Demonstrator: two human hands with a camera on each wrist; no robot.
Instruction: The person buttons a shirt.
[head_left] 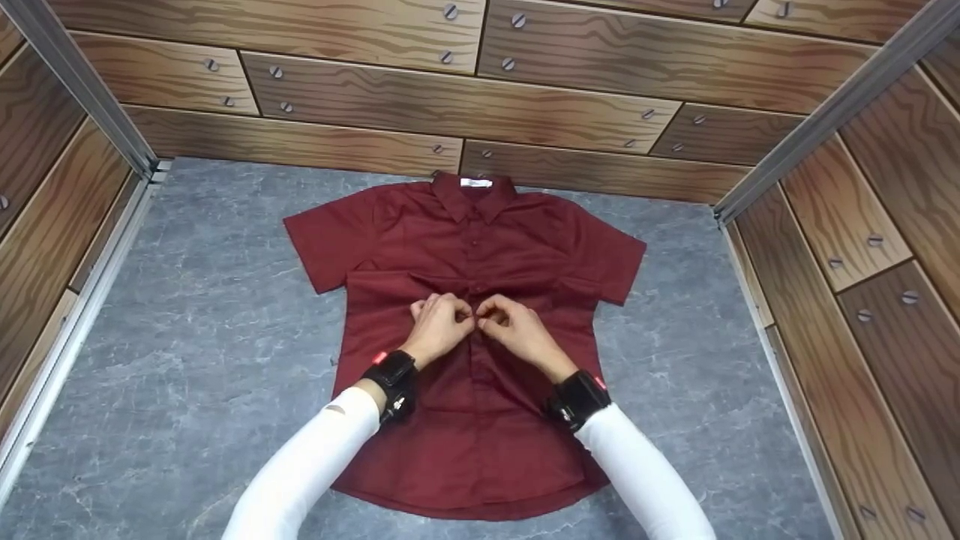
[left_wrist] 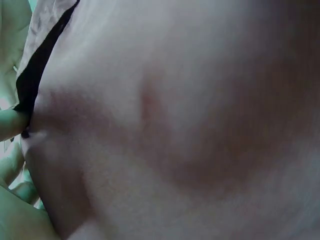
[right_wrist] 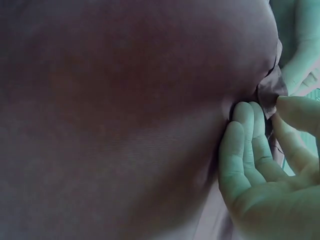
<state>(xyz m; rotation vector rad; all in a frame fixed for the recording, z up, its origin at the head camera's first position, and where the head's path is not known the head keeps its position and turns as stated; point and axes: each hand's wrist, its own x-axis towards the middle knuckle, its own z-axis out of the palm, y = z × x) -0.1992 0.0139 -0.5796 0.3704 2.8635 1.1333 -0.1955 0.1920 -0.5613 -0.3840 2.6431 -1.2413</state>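
Observation:
A dark red short-sleeved shirt point(head_left: 465, 450) lies front up, its collar point(head_left: 474, 196) at the far side and its curved hem toward me. Both hands meet at the middle of the button placket point(head_left: 475, 251). My left hand point(head_left: 439, 326) pinches the cloth there between thumb and forefinger. Opposite it, fingertips almost touching, my right hand point(head_left: 517, 328) pinches the placket too. In the right wrist view, a small fold of cloth point(right_wrist: 271, 92) stands between thumb and forefinger, while the other fingers rest against the shirt. Raised cloth point(left_wrist: 165, 130) fills most of the left wrist view.
The shirt is spread on a grey marbled surface point(head_left: 225, 300). Wood-patterned panels point(head_left: 360, 82) stand at the back and both sides, with metal rails point(head_left: 82, 90) at the corners. Black wrist straps point(head_left: 581, 401) sit below both hands, above white sleeves point(head_left: 645, 472).

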